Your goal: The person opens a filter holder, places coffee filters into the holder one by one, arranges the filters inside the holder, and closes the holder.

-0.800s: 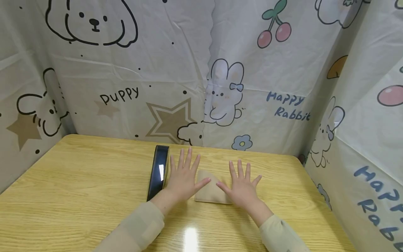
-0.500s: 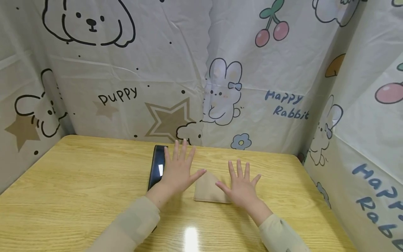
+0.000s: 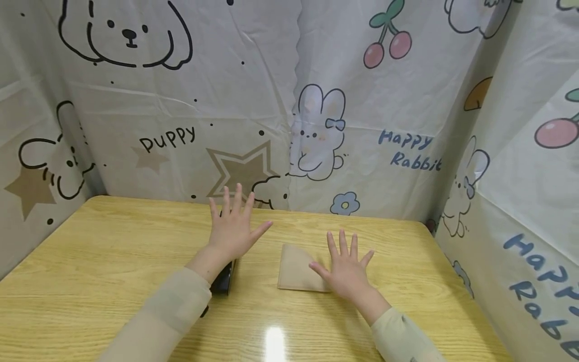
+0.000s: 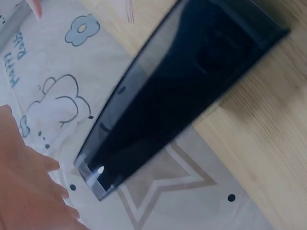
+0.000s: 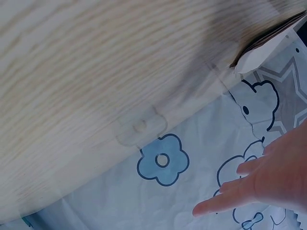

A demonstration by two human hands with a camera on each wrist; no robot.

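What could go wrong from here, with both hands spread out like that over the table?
Perhaps three things. The left hand partly hides the shiny dark object in the head view, so coming down without a clear look might knock it. Being glossy, that object could also slip from a loose grip. And the right hand overlaps the flat beige item in that view, so a careless sweep might push it aside.

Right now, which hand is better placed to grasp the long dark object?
Left, probably: the left hand overlaps the long dark object in the head view, while the right hand is by the beige item.
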